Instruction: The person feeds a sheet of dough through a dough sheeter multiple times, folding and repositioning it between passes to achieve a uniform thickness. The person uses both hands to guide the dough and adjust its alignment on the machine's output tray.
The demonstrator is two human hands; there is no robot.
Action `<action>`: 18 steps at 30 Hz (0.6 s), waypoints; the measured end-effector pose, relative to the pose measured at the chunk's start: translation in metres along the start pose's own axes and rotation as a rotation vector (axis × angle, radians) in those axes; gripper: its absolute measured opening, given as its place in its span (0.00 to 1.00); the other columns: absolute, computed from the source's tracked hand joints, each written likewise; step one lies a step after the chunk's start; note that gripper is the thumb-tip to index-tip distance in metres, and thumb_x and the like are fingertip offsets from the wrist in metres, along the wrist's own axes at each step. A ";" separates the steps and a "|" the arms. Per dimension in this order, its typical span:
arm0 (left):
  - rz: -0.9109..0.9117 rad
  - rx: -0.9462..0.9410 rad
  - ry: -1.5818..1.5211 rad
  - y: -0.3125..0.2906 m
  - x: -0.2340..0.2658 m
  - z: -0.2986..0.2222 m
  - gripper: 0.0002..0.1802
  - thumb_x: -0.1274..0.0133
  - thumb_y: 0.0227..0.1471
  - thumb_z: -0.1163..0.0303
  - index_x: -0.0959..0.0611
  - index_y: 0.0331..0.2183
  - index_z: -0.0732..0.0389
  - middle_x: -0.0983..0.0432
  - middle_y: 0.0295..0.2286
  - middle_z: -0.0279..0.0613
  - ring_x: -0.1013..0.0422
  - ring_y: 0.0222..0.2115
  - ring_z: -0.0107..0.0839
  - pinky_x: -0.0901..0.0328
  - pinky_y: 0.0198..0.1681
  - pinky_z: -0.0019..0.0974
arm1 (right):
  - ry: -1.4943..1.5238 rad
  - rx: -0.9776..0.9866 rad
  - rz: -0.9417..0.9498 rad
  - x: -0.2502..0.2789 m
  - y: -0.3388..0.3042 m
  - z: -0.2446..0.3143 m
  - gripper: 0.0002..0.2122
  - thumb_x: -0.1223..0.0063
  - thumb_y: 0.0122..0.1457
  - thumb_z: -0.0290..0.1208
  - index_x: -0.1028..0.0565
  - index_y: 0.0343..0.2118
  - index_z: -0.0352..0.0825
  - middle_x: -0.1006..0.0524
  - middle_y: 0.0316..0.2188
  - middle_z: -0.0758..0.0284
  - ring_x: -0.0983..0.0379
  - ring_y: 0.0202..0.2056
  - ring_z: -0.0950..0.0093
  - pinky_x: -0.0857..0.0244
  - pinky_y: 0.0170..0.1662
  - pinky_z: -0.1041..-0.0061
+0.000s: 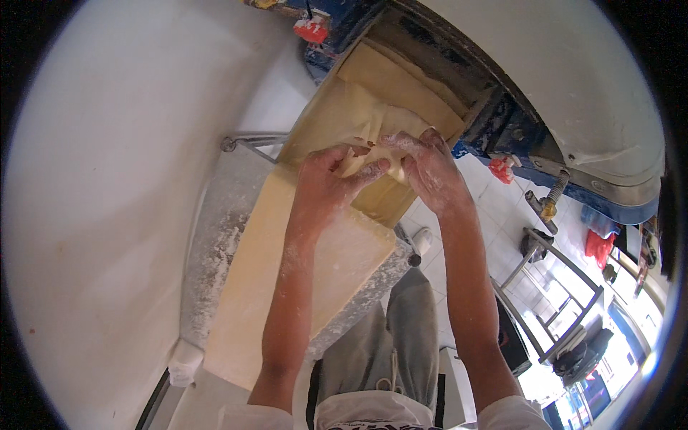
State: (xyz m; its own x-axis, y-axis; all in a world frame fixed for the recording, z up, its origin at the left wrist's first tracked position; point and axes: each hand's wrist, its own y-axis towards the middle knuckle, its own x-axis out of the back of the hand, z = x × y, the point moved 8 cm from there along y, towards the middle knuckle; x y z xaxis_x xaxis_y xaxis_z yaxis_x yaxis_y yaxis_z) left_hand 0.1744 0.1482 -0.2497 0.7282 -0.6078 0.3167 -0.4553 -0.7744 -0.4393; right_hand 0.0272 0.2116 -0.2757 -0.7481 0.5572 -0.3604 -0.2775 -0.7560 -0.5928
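– What is seen at nine o'clock?
– That side is filled by a smooth white wall [107, 193], faintly shaded toward the centre.
– And at three?
– Pale floor tiles [494, 204] are laid there, divided by thin joints.
– Is any furniture noted?
– At eight o'clock, a grey metal table [213, 271] is dusted with white powder beside the wall; just past three, a metal frame [566, 260] is seen against the tiles.
– Where is light found?
– Near four o'clock, a bright white glare [634, 335] is given off; its exact source cannot be made out.
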 end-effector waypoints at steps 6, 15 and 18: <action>-0.083 -0.197 -0.121 0.011 -0.001 0.005 0.23 0.31 0.49 0.60 0.16 0.38 0.72 0.19 0.26 0.50 0.24 0.32 0.31 0.31 0.44 0.36 | -0.058 0.134 0.070 -0.011 0.000 0.014 0.14 0.34 0.56 0.32 0.19 0.42 0.30 0.17 0.39 0.67 0.23 0.38 0.78 0.30 0.41 0.77; 0.037 0.100 0.041 0.011 -0.013 0.007 0.33 0.29 0.45 0.52 0.16 0.42 0.71 0.19 0.40 0.52 0.25 0.46 0.36 0.34 0.53 0.40 | -0.118 0.206 0.032 0.006 0.009 -0.001 0.10 0.34 0.57 0.28 0.18 0.38 0.29 0.16 0.34 0.67 0.22 0.34 0.78 0.28 0.38 0.75; 0.098 0.061 -0.057 0.004 -0.014 -0.006 0.30 0.30 0.47 0.53 0.15 0.41 0.70 0.17 0.38 0.48 0.24 0.43 0.36 0.34 0.52 0.40 | -0.167 0.059 -0.023 0.015 0.019 -0.009 0.19 0.33 0.57 0.27 0.24 0.50 0.32 0.19 0.43 0.68 0.23 0.46 0.75 0.31 0.51 0.73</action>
State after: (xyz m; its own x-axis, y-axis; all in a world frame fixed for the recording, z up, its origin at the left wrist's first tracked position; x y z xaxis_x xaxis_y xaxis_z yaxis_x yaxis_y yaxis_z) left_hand 0.1596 0.1522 -0.2508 0.7105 -0.6675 0.2228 -0.4947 -0.6989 -0.5166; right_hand 0.0158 0.2088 -0.2985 -0.8292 0.5138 -0.2200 -0.3272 -0.7654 -0.5542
